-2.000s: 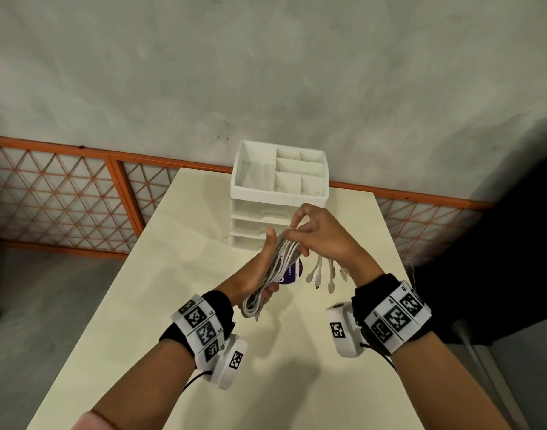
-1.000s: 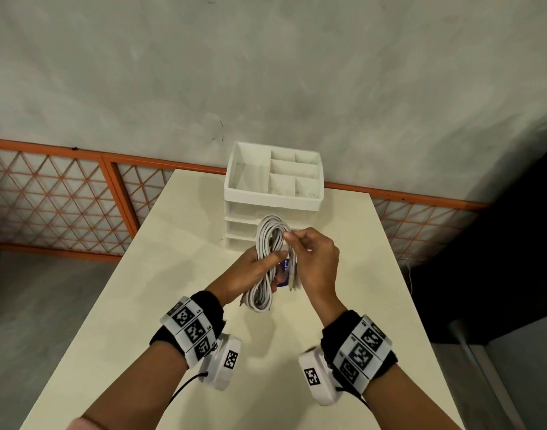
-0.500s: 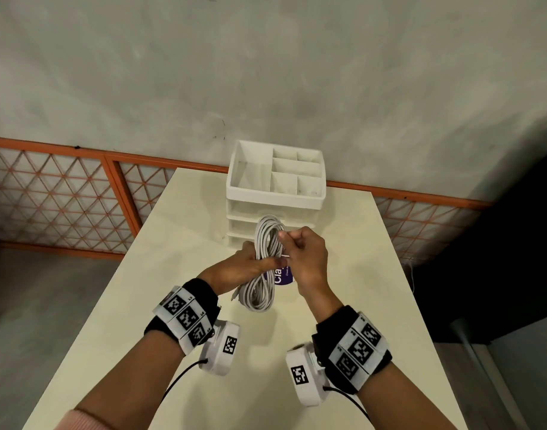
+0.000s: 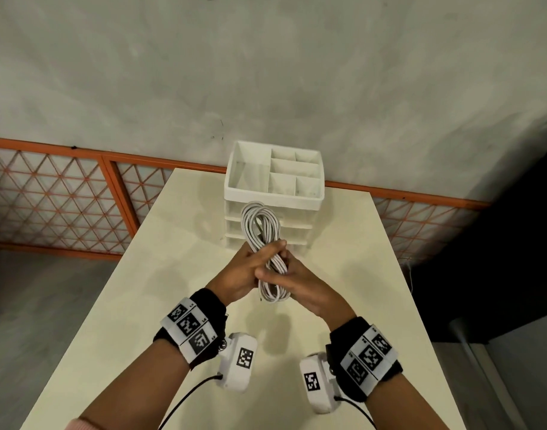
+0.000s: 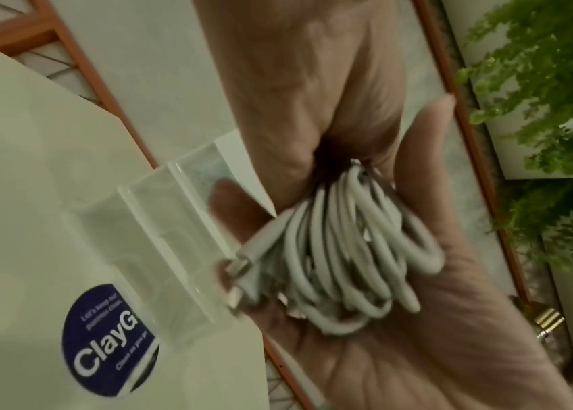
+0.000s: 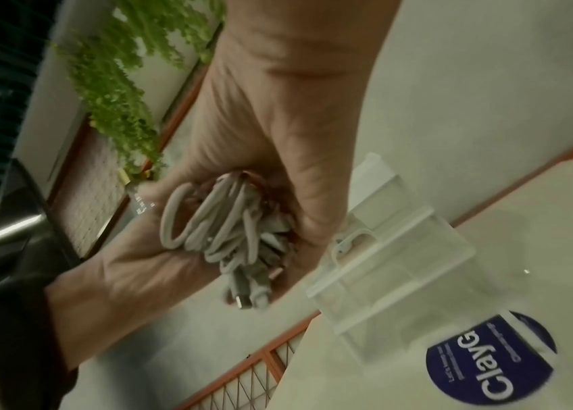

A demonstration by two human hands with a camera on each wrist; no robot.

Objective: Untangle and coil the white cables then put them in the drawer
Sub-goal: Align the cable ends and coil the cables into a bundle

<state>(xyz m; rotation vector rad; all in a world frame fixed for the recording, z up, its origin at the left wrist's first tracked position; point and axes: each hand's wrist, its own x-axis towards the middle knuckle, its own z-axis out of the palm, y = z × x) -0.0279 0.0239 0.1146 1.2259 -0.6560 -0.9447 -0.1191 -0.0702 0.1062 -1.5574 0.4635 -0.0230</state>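
A bundle of white cables, wound into a long upright coil, is held above the table in front of the white drawer unit. My left hand grips the coil's middle from the left, fingers across it. From the right, my right hand wraps the same spot. In the left wrist view the cable loops lie between both palms, with plug ends at the left. The right wrist view shows the loops and plugs bunched in the grip. The unit's drawers look shut.
The cream table is narrow, with edges close on both sides. The unit's top is an open divided tray. A round dark blue sticker lies on the table near the unit. An orange lattice fence runs behind.
The right hand has gone from pinching the cable ends beside the coil to wrapping the coil's middle together with the left hand. The loose plug ends are now gathered into the bundle.
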